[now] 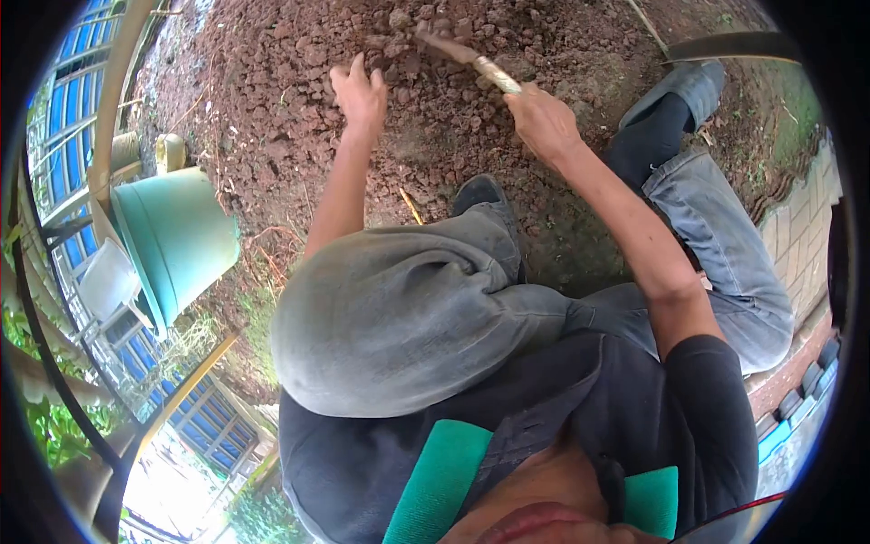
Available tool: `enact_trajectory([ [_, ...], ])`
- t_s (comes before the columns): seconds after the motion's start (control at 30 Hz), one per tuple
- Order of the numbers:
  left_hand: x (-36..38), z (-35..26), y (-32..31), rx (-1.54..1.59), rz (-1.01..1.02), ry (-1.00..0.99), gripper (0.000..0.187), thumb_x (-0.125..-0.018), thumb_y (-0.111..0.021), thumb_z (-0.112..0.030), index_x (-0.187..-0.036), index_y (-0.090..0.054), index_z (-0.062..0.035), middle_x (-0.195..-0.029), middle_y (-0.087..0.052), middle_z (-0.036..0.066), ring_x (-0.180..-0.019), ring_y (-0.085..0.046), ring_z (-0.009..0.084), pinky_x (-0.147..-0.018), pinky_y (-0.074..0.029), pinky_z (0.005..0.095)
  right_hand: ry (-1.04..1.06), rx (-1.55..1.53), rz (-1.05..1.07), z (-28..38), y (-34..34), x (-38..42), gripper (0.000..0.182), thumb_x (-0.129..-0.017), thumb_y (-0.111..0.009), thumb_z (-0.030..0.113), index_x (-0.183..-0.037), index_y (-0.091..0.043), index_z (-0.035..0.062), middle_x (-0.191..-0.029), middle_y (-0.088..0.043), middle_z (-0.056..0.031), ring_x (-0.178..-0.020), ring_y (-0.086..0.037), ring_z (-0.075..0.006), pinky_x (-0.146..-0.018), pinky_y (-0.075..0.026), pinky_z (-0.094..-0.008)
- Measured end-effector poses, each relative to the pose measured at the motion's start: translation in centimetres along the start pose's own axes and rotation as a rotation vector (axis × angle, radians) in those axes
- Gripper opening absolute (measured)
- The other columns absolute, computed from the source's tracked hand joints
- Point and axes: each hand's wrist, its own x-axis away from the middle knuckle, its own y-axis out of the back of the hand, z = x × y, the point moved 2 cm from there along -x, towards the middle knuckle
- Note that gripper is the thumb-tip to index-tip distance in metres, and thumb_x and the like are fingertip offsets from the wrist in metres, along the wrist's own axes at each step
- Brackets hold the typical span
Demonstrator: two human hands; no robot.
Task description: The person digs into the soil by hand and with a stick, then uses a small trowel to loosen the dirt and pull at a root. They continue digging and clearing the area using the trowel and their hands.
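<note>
While the right hand [542, 118] has its fingers clamped on the handle of a trowel [467, 56] dug into clumpy soil [453, 136], the left hand [361, 91] presses loosely curled into clods, which look dry, crumbly, light.

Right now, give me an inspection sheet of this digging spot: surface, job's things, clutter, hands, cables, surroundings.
Surface: loose reddish-brown clumpy soil, dry-looking, broken into clods.
Job's things: soil-caked hand tool with a pale handle, tip in the clods.
Clutter: large green plastic pot lying on its side; small yellowish round container beyond it; thin yellow stick on the soil.
Hands: left hand bare, fingers in the soil; right hand closed on the tool handle.
Cables: nothing seen.
Surroundings: blue-paned metal frame at the left, brick paving at the right, person crouching in grey trousers and dark shoes.
</note>
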Motion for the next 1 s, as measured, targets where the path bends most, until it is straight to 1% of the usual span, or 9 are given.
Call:
enact_trajectory([
  [0.13,-4.6,-1.7,-3.8,-0.28,0.22,-0.072,0.058,-0.074,-0.073,-0.035,-0.126,-0.056,-0.0158,-0.115,-0.043,0.021,-0.111,-0.042,0.0393,-0.094,-0.039,0.0448,-0.354,-0.18,-0.185,-2.1,3.5,2.0,0.032,-0.092,-0.049,0.027,-0.091,-0.058,-0.0038,-0.077,-0.061,-0.0269,-0.077,-0.061,-0.0435,-0.069,-0.048,-0.05],
  [0.23,-4.2,-2.6,-4.1,-0.354,0.274,-0.085,0.05,-0.071,-0.074,-0.032,-0.117,-0.063,-0.0151,-0.117,-0.04,0.021,-0.11,-0.044,0.0389,-0.095,-0.04,0.0422,-0.274,-0.226,-0.15,-3.5,5.1,4.3,0.04,-0.091,-0.053,0.033,-0.082,-0.056,-0.0057,-0.073,-0.059,-0.0308,-0.076,-0.059,-0.0467,-0.069,-0.047,-0.0492],
  [0.33,-2.1,-2.7,-4.7,-0.173,0.241,-0.126,0.044,-0.069,-0.069,-0.017,-0.113,-0.064,-0.0109,-0.115,-0.04,0.019,-0.106,-0.047,0.0377,-0.09,-0.043,0.0434,-0.275,-0.275,-0.08,-3.9,6.0,6.6,0.042,-0.091,-0.053,0.033,-0.078,-0.055,-0.0062,-0.073,-0.059,-0.0309,-0.076,-0.059,-0.0469,-0.068,-0.046,-0.0488],
  [0.47,-1.4,-4.1,-2.2,-0.134,0.323,0.085,0.059,-0.069,-0.078,-0.035,-0.121,-0.059,-0.012,-0.12,-0.036,0.018,-0.109,-0.047,0.0378,-0.095,-0.044,0.0421,-0.339,-0.344,0.032,-3.7,6.1,9.9,0.041,-0.091,-0.053,0.032,-0.079,-0.056,-0.0067,-0.074,-0.058,-0.0307,-0.076,-0.058,-0.047,-0.067,-0.044,-0.0492],
  [0.5,-1.4,-4.4,-1.9,-0.251,0.417,0.075,0.075,-0.067,-0.079,-0.046,-0.129,-0.052,-0.015,-0.124,-0.033,0.018,-0.115,-0.044,0.037,-0.095,-0.043,0.0442,-0.346,-0.348,0.023,-3.7,5.9,10.6,0.04,-0.091,-0.053,0.031,-0.079,-0.056,-0.0067,-0.074,-0.058,-0.0309,-0.076,-0.058,-0.0466,-0.067,-0.043,-0.0492],
  [0.6,-1.9,-6.0,-1.9,-0.469,0.498,0.055,0.082,-0.066,-0.078,-0.051,-0.135,-0.047,-0.0179,-0.127,-0.033,0.017,-0.119,-0.04,0.0358,-0.094,-0.042,0.0485,-0.407,-0.355,0.056,-3.7,5.8,11.0,0.04,-0.091,-0.053,0.031,-0.078,-0.056,-0.0067,-0.075,-0.058,-0.031,-0.077,-0.058,-0.0456,-0.068,-0.043,-0.0483],
  [0.67,-3.3,-6.8,-0.7,-0.664,0.57,-0.003,0.09,-0.063,-0.072,-0.064,-0.136,-0.045,-0.019,-0.13,-0.033,0.015,-0.122,-0.036,0.035,-0.095,-0.039,0.0518,-0.399,-0.334,0.05,-3.5,5.9,10.4,0.039,-0.091,-0.053,0.031,-0.078,-0.056,-0.0067,-0.075,-0.058,-0.0308,-0.077,-0.058,-0.0452,-0.068,-0.043,-0.0481],
  [0.83,-3.2,-4.3,-3.5,-0.628,0.693,-0.002,0.075,-0.069,-0.065,-0.065,-0.126,-0.057,-0.0169,-0.132,-0.035,0.017,-0.124,-0.034,0.0361,-0.097,-0.038,0.049,-0.413,-0.348,0.065,-2.8,6.7,9.7,0.04,-0.091,-0.054,0.031,-0.079,-0.056,-0.007,-0.076,-0.058,-0.0304,-0.077,-0.058,-0.0448,-0.067,-0.043,-0.0477],
  [1.0,1.0,-2.2,-3.6,-0.433,0.474,-0.098,0.057,-0.073,-0.064,-0.059,-0.111,-0.068,-0.0164,-0.122,-0.042,0.017,-0.117,-0.037,0.0349,-0.098,-0.034,0.0459,-0.415,-0.374,0.057,-3.3,6.8,10.5,0.041,-0.09,-0.054,0.032,-0.079,-0.057,-0.0073,-0.075,-0.058,-0.0303,-0.076,-0.058,-0.0449,-0.068,-0.043,-0.0471],
])
